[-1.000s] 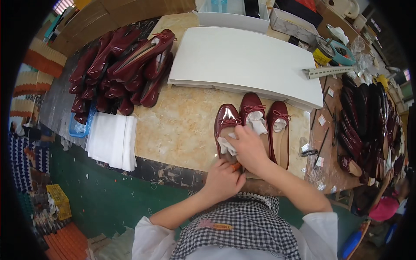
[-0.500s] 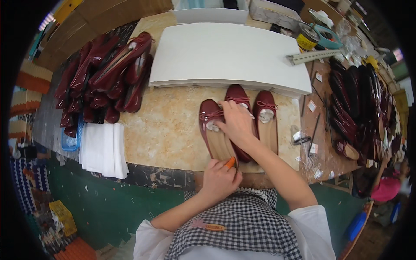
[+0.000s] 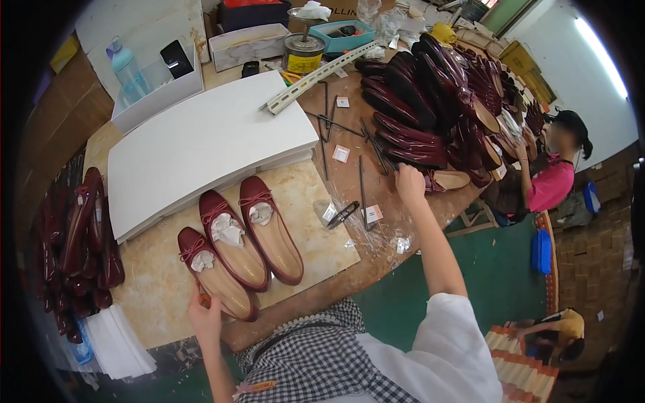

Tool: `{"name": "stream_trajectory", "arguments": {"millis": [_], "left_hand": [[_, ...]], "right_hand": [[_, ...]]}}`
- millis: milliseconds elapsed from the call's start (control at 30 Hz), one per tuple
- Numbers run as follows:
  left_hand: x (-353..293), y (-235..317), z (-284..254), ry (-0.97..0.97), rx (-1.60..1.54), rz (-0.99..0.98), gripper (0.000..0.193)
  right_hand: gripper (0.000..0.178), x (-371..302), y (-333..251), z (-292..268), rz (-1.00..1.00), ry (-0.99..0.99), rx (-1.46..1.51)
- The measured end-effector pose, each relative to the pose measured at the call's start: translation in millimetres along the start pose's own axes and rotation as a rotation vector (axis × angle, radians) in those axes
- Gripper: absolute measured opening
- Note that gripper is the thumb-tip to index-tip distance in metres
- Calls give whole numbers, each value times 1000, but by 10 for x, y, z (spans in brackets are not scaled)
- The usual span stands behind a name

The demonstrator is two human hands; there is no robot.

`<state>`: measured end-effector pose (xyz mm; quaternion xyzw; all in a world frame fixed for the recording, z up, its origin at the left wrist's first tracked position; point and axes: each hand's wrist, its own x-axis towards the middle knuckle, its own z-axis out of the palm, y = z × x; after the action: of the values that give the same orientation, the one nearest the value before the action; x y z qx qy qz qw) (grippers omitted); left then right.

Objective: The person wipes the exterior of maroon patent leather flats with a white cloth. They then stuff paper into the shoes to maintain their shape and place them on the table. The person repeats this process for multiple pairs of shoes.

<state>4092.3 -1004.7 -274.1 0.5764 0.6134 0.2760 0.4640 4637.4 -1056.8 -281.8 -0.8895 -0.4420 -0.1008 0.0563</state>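
Note:
Three dark red ballet flats with bows and white crumpled paper in their toes lie side by side on the marbled board: a left shoe point(image 3: 218, 279), a middle shoe point(image 3: 236, 245) and a right shoe point(image 3: 272, 232). My left hand point(image 3: 205, 314) is against the outer side of the left shoe, thumb and finger apart, with an orange cover on one finger. Far to the right, my right hand point(image 3: 411, 183) reaches the near edge of a heap of glossy dark red shoes point(image 3: 410, 138). Beside it lies a flat with a beige insole point(image 3: 449, 180). The right fingertips are partly hidden.
A white stack of board point(image 3: 208, 144) lies behind the flats, with a slotted metal strip point(image 3: 319, 77) across its corner. More red shoes point(image 3: 84, 242) and white cloths point(image 3: 117, 342) are at left. Thin black rods point(image 3: 363, 191) lie at right; a co-worker in pink point(image 3: 551, 185) sits beyond.
The view has swung right. My right hand has left the flats and moved right to the shoe heap. My left hand has shifted from the left shoe's heel to its outer side.

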Motion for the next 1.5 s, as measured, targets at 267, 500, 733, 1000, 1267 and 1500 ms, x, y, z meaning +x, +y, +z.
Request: {"name": "stream_trajectory", "arguments": {"millis": [267,500,733,1000,1267,1500], "left_hand": [[-220,-43,-76,-146,-990,-257,61],[56,269,128,-221,-1181,-299,61],[9,706,138,-160,-996,-129,63],[65,710,239,-101,-999,-45,64],[84,597,268,-50,-970,-17,63],[176,488,357,27,-915,78,61]], "right_hand": [[14,-15,-267,52,-179,-10,-61],[30,-366,-998,-705,-30,-71,286],[38,-394,-998,-1133,262,-659,1615],[25,-595,-870,-788,81,-226,1208],[17,-596,-625,-518,141,9,912],[17,-837,-1644,-1176,-34,-179,1043]]}}
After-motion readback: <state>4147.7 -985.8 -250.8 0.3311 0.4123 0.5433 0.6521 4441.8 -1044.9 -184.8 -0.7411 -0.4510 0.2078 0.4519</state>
